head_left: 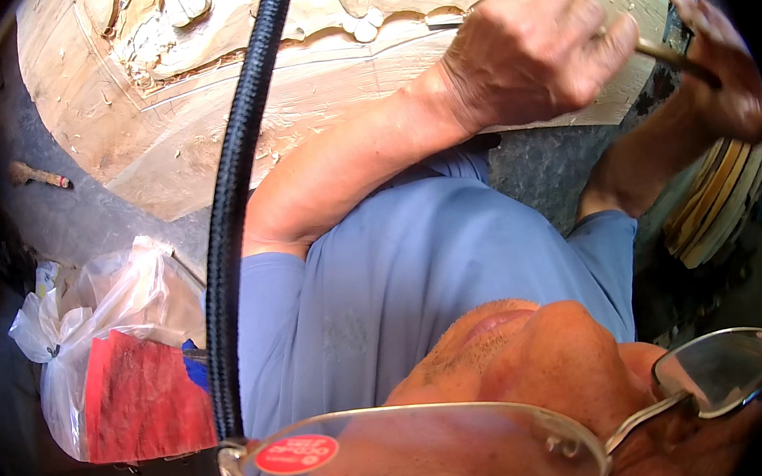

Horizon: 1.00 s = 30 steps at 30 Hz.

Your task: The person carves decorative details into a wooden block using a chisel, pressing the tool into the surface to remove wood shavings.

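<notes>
At the far left a small wooden-handled tool [40, 174] lies loose on the grey surface, well apart from the work; it could roll or be kicked away unnoticed. Below it, a clear plastic bag [110, 352] with a red packet inside sits near the edge of the carved wooden panel [207, 117], close enough that shavings could fall into it. A black braided cord [240, 178] hangs straight across the panel and the person's blue shirt. If it swings, it could hide the relief or drag over the loose chips. Further right, the left hand [532, 52] is clenched around the forward part of the carving chisel [675, 58], its knuckles resting against the panel's right end just below the leaf relief. The chisel is a thin dark shaft spanning the gap between the two hands at the panel's right edge; its cutting tip is hidden behind the left fingers, so where it bites cannot be told. The right hand [729, 71] grips the rear end of the shaft. With the work this near the edge, too hard a push could make the blade skid off the wood, split the thin border, or run toward the guiding fingers. Stacked curved wooden pieces [722, 199] under the right wrist could also be jostled.
</notes>
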Motion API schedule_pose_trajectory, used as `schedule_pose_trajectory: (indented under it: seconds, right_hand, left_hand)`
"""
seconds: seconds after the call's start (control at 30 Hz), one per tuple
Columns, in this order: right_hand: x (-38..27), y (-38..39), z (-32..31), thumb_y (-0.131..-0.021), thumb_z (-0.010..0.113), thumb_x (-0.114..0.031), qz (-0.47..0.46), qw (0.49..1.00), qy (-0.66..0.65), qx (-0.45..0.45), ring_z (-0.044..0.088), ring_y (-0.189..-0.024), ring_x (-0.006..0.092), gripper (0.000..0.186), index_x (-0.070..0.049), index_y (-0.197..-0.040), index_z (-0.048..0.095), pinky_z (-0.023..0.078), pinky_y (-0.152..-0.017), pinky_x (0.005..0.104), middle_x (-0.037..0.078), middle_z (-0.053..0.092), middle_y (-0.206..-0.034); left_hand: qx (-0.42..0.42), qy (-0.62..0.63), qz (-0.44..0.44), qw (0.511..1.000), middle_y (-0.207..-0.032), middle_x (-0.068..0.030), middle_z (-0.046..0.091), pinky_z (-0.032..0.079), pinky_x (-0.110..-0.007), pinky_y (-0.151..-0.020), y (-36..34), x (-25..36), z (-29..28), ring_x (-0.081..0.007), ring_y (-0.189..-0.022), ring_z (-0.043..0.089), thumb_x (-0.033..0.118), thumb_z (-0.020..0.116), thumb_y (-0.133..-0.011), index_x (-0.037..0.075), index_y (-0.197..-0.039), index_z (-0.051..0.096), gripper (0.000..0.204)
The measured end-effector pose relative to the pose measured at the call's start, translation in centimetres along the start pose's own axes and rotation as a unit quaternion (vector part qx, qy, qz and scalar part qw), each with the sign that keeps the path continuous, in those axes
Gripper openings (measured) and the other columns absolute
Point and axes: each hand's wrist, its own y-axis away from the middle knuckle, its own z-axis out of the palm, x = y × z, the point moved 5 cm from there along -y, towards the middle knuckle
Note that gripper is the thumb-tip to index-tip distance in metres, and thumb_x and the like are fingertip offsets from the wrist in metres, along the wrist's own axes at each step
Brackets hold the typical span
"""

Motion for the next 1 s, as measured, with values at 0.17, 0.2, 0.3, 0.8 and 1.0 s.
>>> schedule_pose_trajectory:
  seconds: [0.17,0.2,0.3,0.8,1.0]
  right_hand:
    - [-4.5,3.8,5.1,-0.097,0.021,-0.082,0.012,0.996,0.002,0.094,0.068,-0.101,0.0446,0.105,0.012,-0.118,0.065,0.049,-0.095,0.0602,0.036,0.068,-0.109]
    - [-4.3,5.4,5.8,-0.097,0.022,-0.082,0.023,0.99,0.02,0.137,0.068,-0.098,0.0437,0.105,0.012,-0.116,0.065,0.05,-0.092,0.0587,0.036,0.068,-0.108]
    - [-4.4,6.9,9.1,-0.101,0.043,-0.065,0.082,0.954,0.173,0.232,0.07,-0.085,0.0369,0.083,0.013,-0.113,0.066,0.056,-0.079,0.0481,0.032,0.071,-0.101]
    - [-3.3,1.6,8.1,-0.098,0.072,-0.01,0.242,0.942,0.22,0.075,0.07,-0.088,0.0163,0.027,0.005,-0.12,0.072,0.052,-0.076,0.025,0.013,0.074,-0.097]
    - [-2.5,-0.3,6.6,-0.097,0.073,-0.013,0.263,0.937,0.23,0.018,0.069,-0.089,0.0151,0.029,0.002,-0.122,0.072,0.051,-0.075,0.0242,0.011,0.074,-0.099]
  left_hand:
    - [-0.056,0.061,0.077,0.994,-0.071,0.0031,0.05,0.041,-0.026,-0.043,1.1,1.4,0.3,-0.0096,-0.057,0.053,0.019,0.071,-0.076,0.013,-0.107,0.072,0.032]
    - [-0.062,0.066,0.082,0.992,-0.071,0.0031,0.049,0.041,-0.026,-0.043,1.2,1.4,0.5,-0.0098,-0.057,0.054,0.019,0.071,-0.076,0.013,-0.106,0.072,0.031]
    - [-0.072,0.075,0.088,0.991,-0.069,0.0031,0.047,0.042,-0.026,-0.043,1.3,1.6,0.8,-0.0106,-0.057,0.054,0.019,0.07,-0.076,0.011,-0.101,0.07,0.026]
    - [-0.051,0.084,-0.029,0.995,-0.069,-0.0027,0.057,0.052,-0.032,-0.052,0.9,-0.2,0.7,-0.0184,-0.064,0.067,0.015,0.068,-0.083,0.011,-0.088,0.065,0.008]
    - [-0.021,0.088,-0.057,0.994,-0.072,-0.0039,0.061,0.052,-0.034,-0.054,0.7,-0.9,1.1,-0.0201,-0.067,0.068,0.018,0.073,-0.081,0.011,-0.091,0.069,0.013]
